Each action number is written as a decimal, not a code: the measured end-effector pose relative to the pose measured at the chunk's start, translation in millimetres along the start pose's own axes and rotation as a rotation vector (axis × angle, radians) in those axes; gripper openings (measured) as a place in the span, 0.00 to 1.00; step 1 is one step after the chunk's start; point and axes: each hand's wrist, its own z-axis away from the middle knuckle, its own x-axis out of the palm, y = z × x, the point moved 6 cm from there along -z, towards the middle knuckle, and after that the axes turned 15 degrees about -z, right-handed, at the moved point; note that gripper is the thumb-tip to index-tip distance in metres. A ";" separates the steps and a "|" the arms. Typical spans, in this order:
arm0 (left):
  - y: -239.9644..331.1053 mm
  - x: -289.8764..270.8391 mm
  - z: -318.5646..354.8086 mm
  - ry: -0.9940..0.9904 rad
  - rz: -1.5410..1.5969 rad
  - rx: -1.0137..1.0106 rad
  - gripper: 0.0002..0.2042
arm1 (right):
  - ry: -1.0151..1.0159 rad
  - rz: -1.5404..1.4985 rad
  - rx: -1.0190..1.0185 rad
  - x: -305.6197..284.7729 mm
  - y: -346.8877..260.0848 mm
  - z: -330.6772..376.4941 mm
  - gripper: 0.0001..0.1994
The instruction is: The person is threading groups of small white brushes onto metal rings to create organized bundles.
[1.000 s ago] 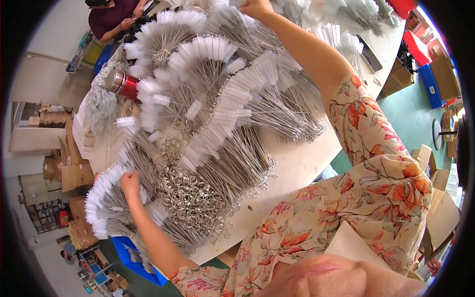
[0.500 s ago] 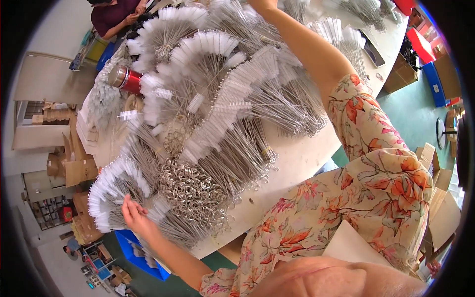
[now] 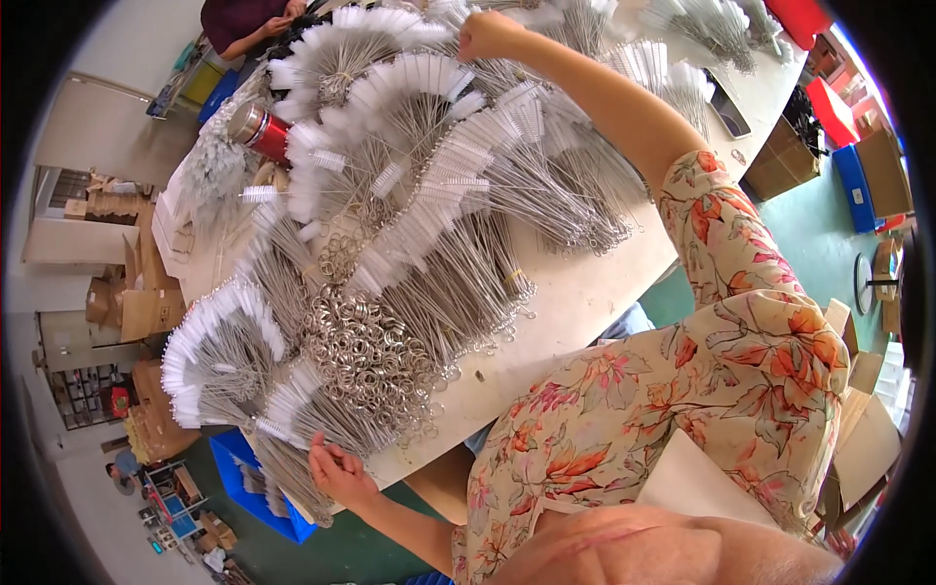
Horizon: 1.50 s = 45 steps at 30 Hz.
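Note:
Wire cleaning brushes with white bristles and looped metal handles lie in large heaps and bundles over the table. My left hand is at the table's near-left edge, fingers loosely bent and apart, with nothing visible in it. Beside it lies a small brush bundle, and a fanned bundle sits farther left. A heap of shiny metal rings is just beyond my left hand. My right hand reaches to the far side, above the far brush heap, its fingers curled closed; what they hold, if anything, is hidden.
A red flask with a metal lid lies among the brushes. A blue bin stands below the left table edge. At the far left another person's arm reaches over the table. Cardboard boxes stand on the floor at right.
My left hand has moved right and nearer to me, away from the fanned bundle. My right hand has come left and nearer, fully into view. The whole view has shifted slightly.

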 end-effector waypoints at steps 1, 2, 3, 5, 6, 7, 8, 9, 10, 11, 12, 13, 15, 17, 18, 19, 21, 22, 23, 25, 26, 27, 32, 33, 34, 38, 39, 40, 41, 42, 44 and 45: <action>-6.2 -3.0 5.3 0.018 0.004 -0.003 0.14 | -0.009 -0.002 -0.016 6.2 -8.3 2.4 0.13; -13.0 4.4 6.0 -0.003 0.039 -0.034 0.13 | -0.023 -0.014 0.038 5.9 -2.3 9.9 0.15; -19.6 11.1 5.9 -0.022 0.075 -0.065 0.13 | -0.037 -0.026 0.090 4.3 2.9 15.9 0.16; -23.8 21.9 6.3 -0.049 0.125 -0.065 0.13 | -0.009 0.012 0.103 -7.4 6.1 19.9 0.13; -24.5 25.0 8.5 -0.071 0.132 -0.057 0.13 | 0.018 0.024 0.109 -7.9 4.3 17.3 0.14; -25.0 29.4 10.1 -0.095 0.141 -0.049 0.13 | 0.046 0.037 0.116 -7.8 2.4 15.4 0.14; -22.9 36.3 12.0 -0.095 0.170 -0.037 0.13 | -0.026 0.055 0.130 -14.4 -10.8 21.4 0.12; -23.5 43.3 11.9 -0.081 0.181 -0.043 0.13 | -0.034 0.063 0.115 -17.7 -15.8 20.9 0.12; -20.3 50.6 13.5 -0.089 0.187 -0.009 0.12 | 0.034 0.126 0.123 -26.4 -17.3 20.9 0.12; -18.0 58.4 14.3 -0.099 0.193 0.026 0.12 | 0.104 0.190 0.131 -35.2 -17.1 21.7 0.11; -17.6 66.7 12.6 -0.101 0.203 0.021 0.12 | 0.189 0.198 0.121 -44.9 -1.5 17.9 0.14; -16.0 72.5 10.8 -0.156 0.170 0.065 0.11 | 0.148 0.106 0.050 -51.3 -6.0 19.6 0.14; -9.2 89.1 9.6 -0.216 0.145 0.105 0.11 | 0.248 -0.010 -0.033 -72.2 -14.1 27.6 0.13; 4.4 109.4 17.7 -0.283 0.105 0.039 0.12 | 0.400 0.062 -0.313 -87.4 -49.5 39.5 0.13; 7.7 112.4 20.8 -0.258 0.116 0.023 0.12 | 0.446 0.026 -0.426 -88.4 -86.0 58.5 0.14; 17.4 120.9 24.7 -0.307 0.055 0.106 0.12 | 0.359 -0.052 -0.439 -87.3 -116.7 76.0 0.14; 39.1 139.7 31.4 -0.345 -0.025 0.273 0.12 | 0.248 -0.130 -0.455 -72.6 -161.6 118.1 0.14; 50.3 147.8 34.6 -0.327 -0.045 0.353 0.12 | 0.058 -0.536 -0.404 -55.4 -176.5 137.2 0.14; 58.6 153.9 37.7 -0.311 -0.012 0.403 0.11 | -0.149 -0.938 -0.327 -32.0 -192.4 156.0 0.14; 74.4 169.8 39.3 -0.285 0.031 0.504 0.11 | -0.455 -1.305 -0.365 10.5 -225.1 200.2 0.13; 81.7 177.2 38.9 -0.266 0.038 0.551 0.11 | -0.489 -1.368 -0.490 22.8 -236.9 220.4 0.09; 85.4 187.4 37.3 -0.270 0.005 0.578 0.11 | -0.483 -1.300 -0.494 37.3 -248.6 241.4 0.11; 65.6 178.3 38.0 -0.010 -0.062 0.832 0.08 | -0.363 -1.398 -0.426 69.3 -254.2 294.2 0.12; 61.9 170.6 40.0 0.071 -0.030 0.898 0.08 | -0.322 -1.464 -0.420 66.1 -245.3 296.4 0.13; 58.5 165.9 44.6 0.103 -0.101 0.916 0.07 | -0.164 -1.219 -0.479 68.6 -227.7 290.3 0.13; 22.8 178.3 78.6 -0.037 -0.238 0.980 0.07 | -0.588 -1.594 0.172 135.3 -195.8 311.0 0.13; 21.9 184.5 82.6 -0.053 -0.243 1.059 0.07 | -0.625 -1.790 0.310 141.2 -194.4 317.1 0.12; 20.6 185.3 85.9 -0.051 -0.347 1.113 0.08 | -0.658 -1.981 0.455 145.6 -196.3 323.7 0.11; 20.9 185.3 89.3 -0.047 -0.451 1.165 0.09 | -0.600 -2.019 0.546 145.0 -195.3 325.4 0.10; 20.4 181.1 95.4 -0.046 -0.490 1.262 0.17 | -0.651 -2.085 0.472 140.6 -197.2 322.9 0.09; 26.6 159.4 93.0 0.020 -0.492 1.227 0.20 | -0.810 -1.973 0.341 124.1 -193.6 319.5 0.08; 28.3 146.9 89.8 0.085 -0.489 1.199 0.23 | -0.883 -1.642 0.229 114.3 -190.1 321.8 0.08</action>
